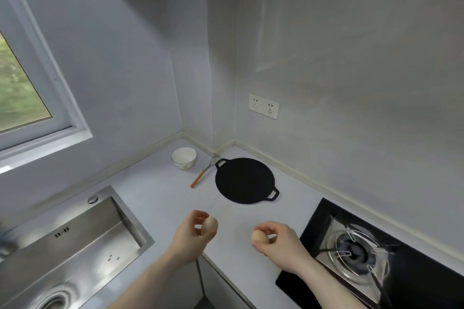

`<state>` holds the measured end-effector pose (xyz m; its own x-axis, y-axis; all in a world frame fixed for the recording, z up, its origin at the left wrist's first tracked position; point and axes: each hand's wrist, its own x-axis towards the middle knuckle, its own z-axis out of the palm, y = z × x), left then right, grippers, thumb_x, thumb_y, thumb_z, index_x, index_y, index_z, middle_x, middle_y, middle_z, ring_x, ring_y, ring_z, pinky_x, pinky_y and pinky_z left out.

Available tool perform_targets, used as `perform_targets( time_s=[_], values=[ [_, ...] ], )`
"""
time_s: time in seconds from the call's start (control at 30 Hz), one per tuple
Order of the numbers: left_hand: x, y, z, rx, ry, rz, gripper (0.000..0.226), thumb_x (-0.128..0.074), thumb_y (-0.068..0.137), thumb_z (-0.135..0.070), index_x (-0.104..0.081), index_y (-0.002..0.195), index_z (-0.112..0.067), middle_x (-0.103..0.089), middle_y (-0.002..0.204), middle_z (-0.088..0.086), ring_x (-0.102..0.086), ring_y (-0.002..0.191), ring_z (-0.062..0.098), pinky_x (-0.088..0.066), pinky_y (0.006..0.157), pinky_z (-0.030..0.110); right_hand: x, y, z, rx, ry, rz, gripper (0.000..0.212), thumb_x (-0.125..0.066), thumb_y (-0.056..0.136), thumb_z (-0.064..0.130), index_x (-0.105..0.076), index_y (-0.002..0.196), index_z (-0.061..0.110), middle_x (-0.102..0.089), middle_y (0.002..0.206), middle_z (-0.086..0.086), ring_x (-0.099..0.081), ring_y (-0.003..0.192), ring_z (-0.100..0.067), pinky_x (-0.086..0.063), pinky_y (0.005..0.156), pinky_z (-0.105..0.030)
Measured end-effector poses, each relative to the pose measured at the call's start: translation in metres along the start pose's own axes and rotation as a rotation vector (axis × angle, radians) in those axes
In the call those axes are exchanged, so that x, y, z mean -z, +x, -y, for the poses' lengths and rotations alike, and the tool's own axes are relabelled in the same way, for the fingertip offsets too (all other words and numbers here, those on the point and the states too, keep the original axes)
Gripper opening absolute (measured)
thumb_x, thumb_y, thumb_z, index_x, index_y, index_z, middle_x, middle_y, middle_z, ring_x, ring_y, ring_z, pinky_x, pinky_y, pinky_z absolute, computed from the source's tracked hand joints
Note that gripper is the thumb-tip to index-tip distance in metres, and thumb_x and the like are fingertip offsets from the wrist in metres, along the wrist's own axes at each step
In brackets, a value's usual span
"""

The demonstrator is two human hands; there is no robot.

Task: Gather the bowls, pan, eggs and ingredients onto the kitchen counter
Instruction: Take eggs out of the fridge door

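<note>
2 eggs are held above the near part of the pale counter (160, 190), 1 in each hand. The left egg (210, 225) is pale beige, smooth and matte; the left hand (192, 236) pinches it between curled fingers and thumb, so only its right half shows. The right egg (258, 236) is a warmer tan with the same smooth shell; the right hand (281, 246) grips it with fingertips curled round it, its rounded end pointing toward 9 o'clock. The 2 eggs are near each other but apart, with bare counter between them.

At 12 o'clock from the eggs, further back on the counter, lies a flat black round pan (244, 180) with 2 small loop handles, 1 at its 11 o'clock edge and 1 at its 4 o'clock edge. Just beside the pan at its 9 o'clock lies a utensil with an orange handle (198, 178), its metal head close to the pan's far handle. At 11 o'clock from the pan stands a white bowl (184, 157) with a thin dark rim line, upright in the counter corner.

At 8 o'clock from the hands is a steel sink (75, 241); at 3 o'clock, a black gas hob (356, 256) with a burner. A double wall socket (263, 106) is mounted on the wall above the pan, and a window (22, 88) sits at 10 o'clock.
</note>
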<state>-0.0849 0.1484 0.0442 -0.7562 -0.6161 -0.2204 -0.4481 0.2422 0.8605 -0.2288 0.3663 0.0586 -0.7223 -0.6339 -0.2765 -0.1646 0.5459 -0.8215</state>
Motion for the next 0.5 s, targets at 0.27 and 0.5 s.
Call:
perform_targets(
  time_s=[0.27,0.5],
  values=[
    [0.035,0.136,0.032,0.052,0.116,0.115,0.043,-0.055,0.090,-0.052,-0.051,0.127,-0.029,-0.060,0.119,-0.015,-0.065,0.098,0.007,-0.054,0.078,0.025,-0.051,0.103,0.022,-0.135,0.054,-0.060,0.029,-0.077,0.081,0.026,-0.070,0.109,0.029,-0.067,0.109,0.012,-0.068,0.092,-0.005,-0.056,0.068,-0.017],
    [0.044,0.240,0.063,-0.010,0.410,0.229,0.029,-0.060,0.084,-0.035,-0.061,0.111,-0.025,-0.065,0.107,-0.006,-0.064,0.093,0.017,-0.056,0.078,0.030,-0.100,0.173,0.027,-0.282,0.050,-0.106,0.022,-0.070,0.084,0.022,-0.067,0.105,0.028,-0.063,0.101,0.016,-0.060,0.089,0.002,-0.049,0.069,-0.014]
  ],
)
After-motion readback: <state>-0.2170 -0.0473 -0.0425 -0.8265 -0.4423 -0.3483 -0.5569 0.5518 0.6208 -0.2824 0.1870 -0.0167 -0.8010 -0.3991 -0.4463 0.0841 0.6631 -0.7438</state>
